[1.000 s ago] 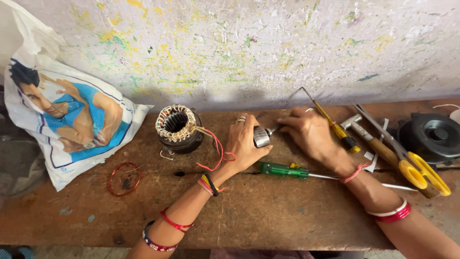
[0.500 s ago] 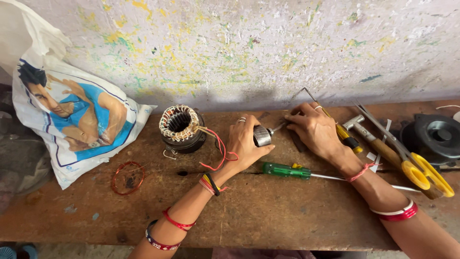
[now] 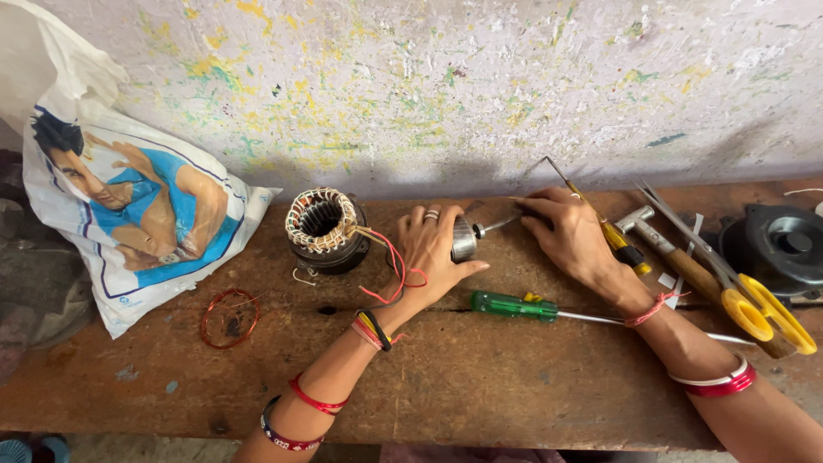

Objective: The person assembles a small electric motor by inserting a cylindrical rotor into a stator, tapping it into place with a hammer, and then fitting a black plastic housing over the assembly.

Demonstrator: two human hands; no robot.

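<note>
Now the left hand [image 3: 429, 249] is cupping a small silver metal cylinder [image 3: 464, 239] with a thin shaft sticking out to the right, its grip closed loosely around the body, ring showing on one finger. The right hand [image 3: 570, 236] is meeting it at the shaft's tip, fingers pinched narrow around the end of the shaft. Compared with a second ago, the right hand has been sliding left, off the tools and onto the shaft (so both hands are now working the same piece, which is sitting near the back of the counter [image 3: 480, 377], close to the wall).

The cylinder is looking dull and smooth, lying on its side. Just left of it a wound stator [image 3: 324, 227] is standing with red wires [image 3: 396, 267] trailing under the left wrist. Nearer the front a green-handled screwdriver [image 3: 514, 305] is lying flat; to the right are a yellow-handled screwdriver [image 3: 613, 233], a hammer [image 3: 686, 266] and yellow-handled scissors [image 3: 754, 309]. A coil of copper wire [image 3: 230, 318] and a printed plastic bag [image 3: 129, 214] are lying far left.
</note>
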